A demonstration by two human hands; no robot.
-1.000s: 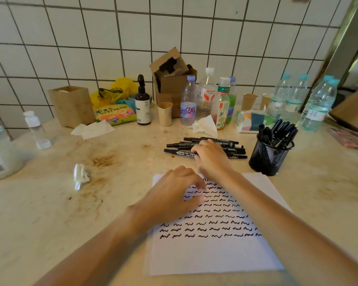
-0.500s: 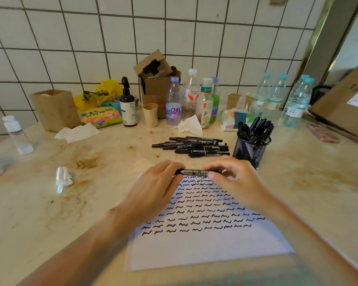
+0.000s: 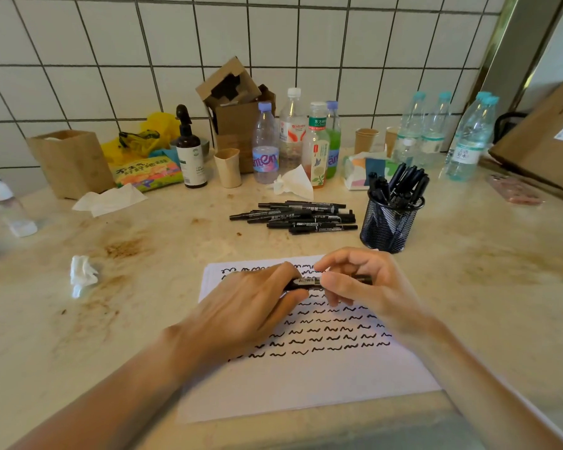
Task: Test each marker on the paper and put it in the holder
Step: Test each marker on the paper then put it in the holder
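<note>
The stained countertop (image 3: 468, 303) carries all items. The paper (image 3: 306, 384), lined with rows of black squiggles, lies at front centre. The mesh holder (image 3: 389, 227), stocked with markers, stands just beyond the paper's far right corner. A pile of markers (image 3: 299, 217) lies left of the holder. The left hand (image 3: 241, 313) and right hand (image 3: 368, 287) each pinch one black marker (image 3: 309, 282), held horizontally just above the paper's upper rows.
</note>
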